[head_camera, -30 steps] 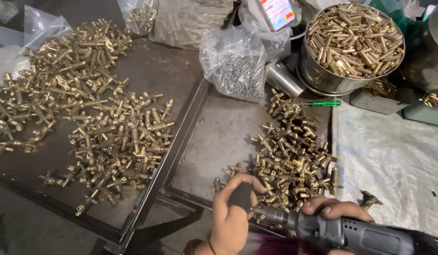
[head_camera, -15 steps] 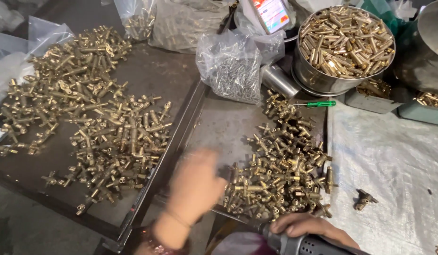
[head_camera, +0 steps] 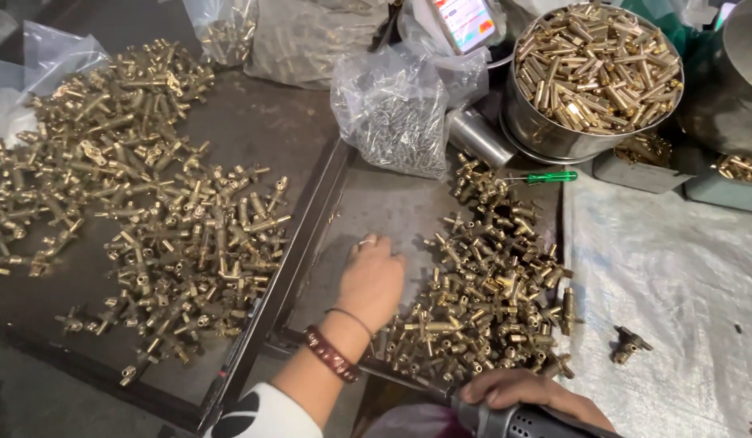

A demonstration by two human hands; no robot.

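Note:
My left hand (head_camera: 371, 280) rests knuckles up on the bare metal of the right tray (head_camera: 376, 203), fingers curled down, just left of a heap of brass fittings (head_camera: 489, 284). I cannot see anything in it. A ring and two wrist bands show on that arm. My right hand (head_camera: 528, 391) is at the bottom edge, wrapped around the grey body of a power tool (head_camera: 522, 422), just below the heap.
The left tray (head_camera: 254, 130) holds a wide spread of brass fittings (head_camera: 149, 211). A steel bowl of brass tubes (head_camera: 595, 69), a clear bag of small metal parts (head_camera: 392, 109), a green-handled screwdriver (head_camera: 546, 177), grey bins (head_camera: 716, 174) and one loose fitting (head_camera: 629, 343) on white cloth surround them.
My left hand swung from beside the power tool up and left, and now rests on the right tray's bare metal. The right hand stays on the tool.

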